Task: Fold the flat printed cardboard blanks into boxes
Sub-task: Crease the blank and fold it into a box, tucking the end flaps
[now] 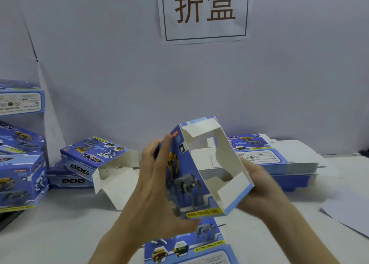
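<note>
I hold a blue printed cardboard blank [187, 175], opened into a square tube, above the table's middle. Its white inside faces me and its end flaps stand open. My left hand [157, 175] presses its straight fingers flat against the printed dog panel on the tube's left side. My right hand [259, 191] grips the tube's right lower edge from underneath, its fingers mostly hidden behind the cardboard. Another flat blank [191, 245] lies on the table under my hands.
A stack of flat blanks [279, 163] lies at the back right. Folded boxes [22, 173] pile up at the left, and one open-ended box [99, 159] lies on its side beside them. A white sheet [351, 213] lies at the right edge; a paper sign [205, 11] hangs on the wall.
</note>
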